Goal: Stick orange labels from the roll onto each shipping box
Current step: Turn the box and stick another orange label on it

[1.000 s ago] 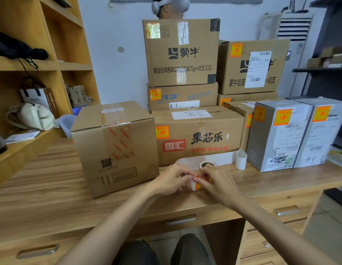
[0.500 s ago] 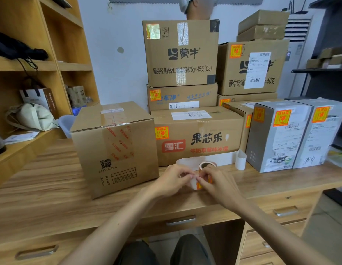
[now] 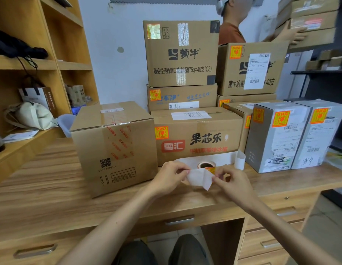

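Left hand (image 3: 170, 178) and right hand (image 3: 231, 181) each pinch the limp, feather-light backing strip (image 3: 199, 177) between their fingertips; the orange label (image 3: 211, 170) just beyond them probably peels best by a corner.

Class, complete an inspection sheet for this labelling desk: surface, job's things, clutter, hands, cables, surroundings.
Surface: wooden desk, cartons stacked along its back.
Job's things: label roll behind the hands; grey boxes carry orange labels; front-left brown box shows none.
Clutter: cream bag on the wooden shelving.
Hands: left hand and right hand both pinch white backing paper.
Cables: black cord hanging in the shelving.
Surroundings: another person behind, holding parcels.
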{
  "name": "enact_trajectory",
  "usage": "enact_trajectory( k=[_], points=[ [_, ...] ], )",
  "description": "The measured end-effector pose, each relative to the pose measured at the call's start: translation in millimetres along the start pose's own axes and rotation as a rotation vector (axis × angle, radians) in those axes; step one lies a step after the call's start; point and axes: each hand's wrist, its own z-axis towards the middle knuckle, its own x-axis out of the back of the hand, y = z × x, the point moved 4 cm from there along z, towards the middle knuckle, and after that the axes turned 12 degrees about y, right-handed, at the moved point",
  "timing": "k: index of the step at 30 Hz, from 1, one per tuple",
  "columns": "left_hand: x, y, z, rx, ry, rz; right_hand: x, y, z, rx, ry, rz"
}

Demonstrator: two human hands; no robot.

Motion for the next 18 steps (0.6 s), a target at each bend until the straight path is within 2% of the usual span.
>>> enact_trajectory(
  k=[7, 12, 14, 18],
  points=[
    [0, 6, -1, 0.029, 0.005, 0.007, 21, 8, -4, -0.024, 0.033, 0.108],
    [-1, 4, 0, 0.031, -0.011, 0.026, 31, -1, -4, 0.04, 0.067, 0.196],
    [1, 7, -1, 0.014, 0.024, 0.001, 32, -9, -3, 0.144, 0.122, 0.096],
    [14, 25, -2, -0.004, 0.18, -0.048, 27, -42, -5, 0.496, 0.307, -0.227]
  ],
)
